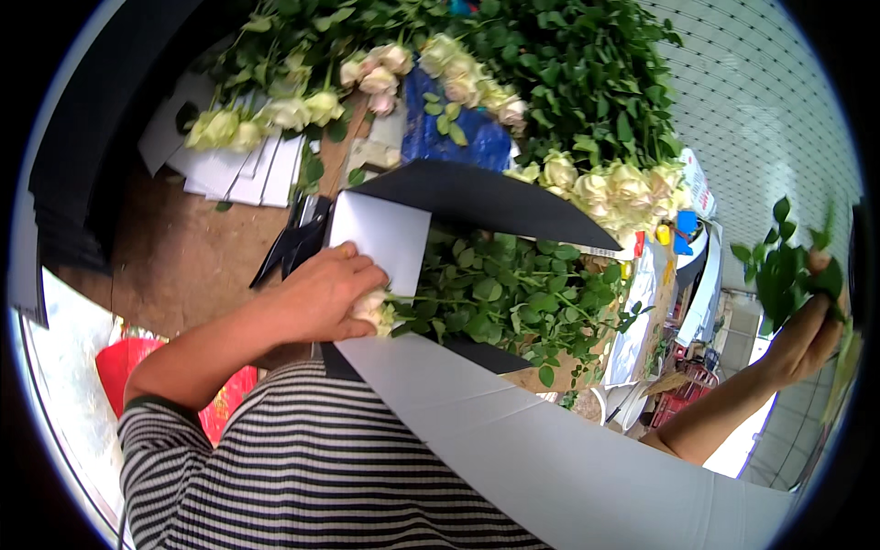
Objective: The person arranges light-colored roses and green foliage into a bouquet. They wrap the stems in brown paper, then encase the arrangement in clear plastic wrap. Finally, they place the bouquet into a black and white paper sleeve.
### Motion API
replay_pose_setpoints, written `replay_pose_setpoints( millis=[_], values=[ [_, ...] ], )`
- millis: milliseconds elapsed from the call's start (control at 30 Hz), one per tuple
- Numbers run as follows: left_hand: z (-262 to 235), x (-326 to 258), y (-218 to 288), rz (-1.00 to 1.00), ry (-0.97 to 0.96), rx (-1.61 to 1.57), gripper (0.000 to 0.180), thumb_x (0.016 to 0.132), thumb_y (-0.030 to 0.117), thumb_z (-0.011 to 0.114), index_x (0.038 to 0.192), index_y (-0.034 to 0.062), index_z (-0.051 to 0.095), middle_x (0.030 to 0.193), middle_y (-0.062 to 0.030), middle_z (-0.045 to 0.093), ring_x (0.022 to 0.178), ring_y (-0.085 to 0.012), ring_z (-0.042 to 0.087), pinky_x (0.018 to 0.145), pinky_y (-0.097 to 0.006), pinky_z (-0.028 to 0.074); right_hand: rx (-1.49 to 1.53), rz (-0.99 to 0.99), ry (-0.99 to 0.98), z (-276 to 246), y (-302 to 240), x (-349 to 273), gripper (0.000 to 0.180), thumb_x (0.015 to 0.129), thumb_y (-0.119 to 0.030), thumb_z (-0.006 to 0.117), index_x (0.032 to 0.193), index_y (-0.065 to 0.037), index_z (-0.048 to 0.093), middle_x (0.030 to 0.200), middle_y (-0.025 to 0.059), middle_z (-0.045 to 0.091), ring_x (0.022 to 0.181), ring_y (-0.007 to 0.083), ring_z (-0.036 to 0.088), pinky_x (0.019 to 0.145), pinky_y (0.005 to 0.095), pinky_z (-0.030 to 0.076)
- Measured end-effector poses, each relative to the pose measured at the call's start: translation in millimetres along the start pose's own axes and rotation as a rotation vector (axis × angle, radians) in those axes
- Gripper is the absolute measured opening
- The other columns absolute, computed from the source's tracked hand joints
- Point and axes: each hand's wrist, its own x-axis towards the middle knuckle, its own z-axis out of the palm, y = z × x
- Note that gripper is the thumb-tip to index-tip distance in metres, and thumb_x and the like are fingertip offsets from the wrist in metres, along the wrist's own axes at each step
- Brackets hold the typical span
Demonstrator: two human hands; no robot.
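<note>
My left hand (332, 291) is closed over pale cream rose heads (374, 310) at the end of a leafy bunch. Its fingertips lie against a white card (385, 234) standing beside the blooms. Behind it, green leaves and stems (513, 289) lie between a black panel (486, 197) and a long white cardboard sheet (513, 431). Far out to the right, my right hand (807, 344) is raised and closed around a leafy green stem (781, 270). The lower end of that stem is hard to make out near the picture's rim.
Cream roses (623, 192) with dense foliage (587, 82) are heaped across the back. A blue plastic wrap (458, 133) lies among them. White cards (252, 174) are spread on the brown tabletop (183, 247) at left. Below right stands a red crate (674, 403).
</note>
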Motion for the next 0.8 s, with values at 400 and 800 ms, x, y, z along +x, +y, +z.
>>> replay_pose_setpoints(
  millis=[400, 800],
  values=[
    [-6, -24, 7, -0.305, -0.153, -0.134, 0.049, 0.076, 0.034, 0.071, 0.121, 0.0200, 0.059, 0.073, -0.0084, 0.065, 0.071, -0.0286, 0.064, 0.064, -0.039, 0.048, 0.537, 0.098, -0.999, 245, -144, -185, 0.032, 0.082, -0.002, 0.059, 0.113, -0.008, 0.061, 0.082, 0.0120, 0.057, 0.071, 0.0297, 0.057, 0.066, 0.0347, 0.048],
    [-7, -24, 3, -0.248, -0.141, -0.177, 0.047, 0.078, 0.031, 0.070, 0.123, 0.0211, 0.058, 0.069, -0.0084, 0.065, 0.066, -0.0288, 0.064, 0.062, -0.038, 0.048, 0.751, 0.145, -0.905, 274, -163, -190, 0.019, 0.081, -0.009, 0.061, 0.098, 0.000, 0.057, 0.089, 0.0175, 0.061, 0.081, 0.0384, 0.059, 0.068, 0.0406, 0.049]
  ],
)
